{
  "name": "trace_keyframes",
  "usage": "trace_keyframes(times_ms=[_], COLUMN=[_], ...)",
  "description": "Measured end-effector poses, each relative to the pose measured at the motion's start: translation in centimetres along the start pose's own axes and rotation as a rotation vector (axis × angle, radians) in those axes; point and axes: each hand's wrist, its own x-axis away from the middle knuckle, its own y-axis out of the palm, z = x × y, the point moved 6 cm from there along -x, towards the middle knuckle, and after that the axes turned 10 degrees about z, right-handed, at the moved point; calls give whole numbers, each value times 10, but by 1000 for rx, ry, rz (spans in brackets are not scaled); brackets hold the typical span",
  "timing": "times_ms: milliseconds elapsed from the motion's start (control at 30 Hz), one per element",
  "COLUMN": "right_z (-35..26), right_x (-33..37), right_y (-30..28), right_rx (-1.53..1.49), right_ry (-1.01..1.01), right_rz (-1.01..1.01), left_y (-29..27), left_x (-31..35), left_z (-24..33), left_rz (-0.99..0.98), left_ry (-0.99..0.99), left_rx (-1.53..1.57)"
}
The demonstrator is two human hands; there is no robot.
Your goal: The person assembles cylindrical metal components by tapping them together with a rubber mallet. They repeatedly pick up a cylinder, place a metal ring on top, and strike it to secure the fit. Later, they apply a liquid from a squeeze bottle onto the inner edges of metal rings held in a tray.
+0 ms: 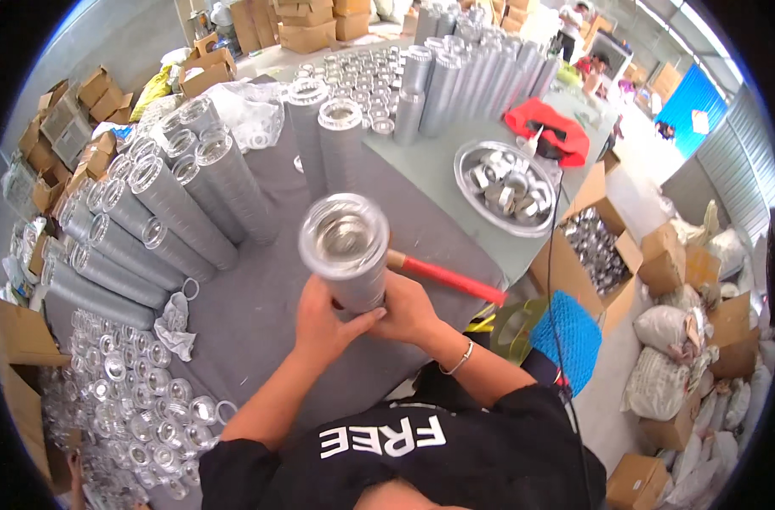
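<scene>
Upright in front of me is a grey ribbed flexible duct tube (pixel 359 289) with a clear round collar (pixel 345 238) at its top. My left hand (pixel 319 319) is wrapped round its lower left side, and my right hand (pixel 408 308) grips it from the right. The fingers behind the tube are hidden. Close by on the right lies a stick-like tool with a red handle (pixel 455 279); its other end is hidden behind the tube. Two more collared duct tubes (pixel 340 153) stand just beyond.
Grey duct tubes (pixel 192 204) crowd the table's left side. Clear plastic collars (pixel 141 399) lie in a heap at the lower left. A metal tray (pixel 464 191) of shiny metal rings sits right, beside a red cloth item (pixel 566 119). Below it stands a cardboard box (pixel 630 251) of metal parts.
</scene>
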Motion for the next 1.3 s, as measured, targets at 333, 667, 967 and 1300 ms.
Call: trace_keyframes(times_ms=[333, 667, 967, 1300], right_z=[98, 223, 315, 340], right_x=[-91, -166, -238, -281], right_y=[-78, -58, -64, -40], right_rx=[324, 442, 515, 598], right_ry=[246, 517, 616, 445], right_rz=[232, 515, 663, 624], left_y=[15, -19, -11, -14], left_x=[-27, 7, 3, 3], left_z=[-15, -104, -119, -120], left_rz=[229, 284, 255, 214], left_ry=[154, -46, -49, -92], left_rx=[30, -213, -291, -331])
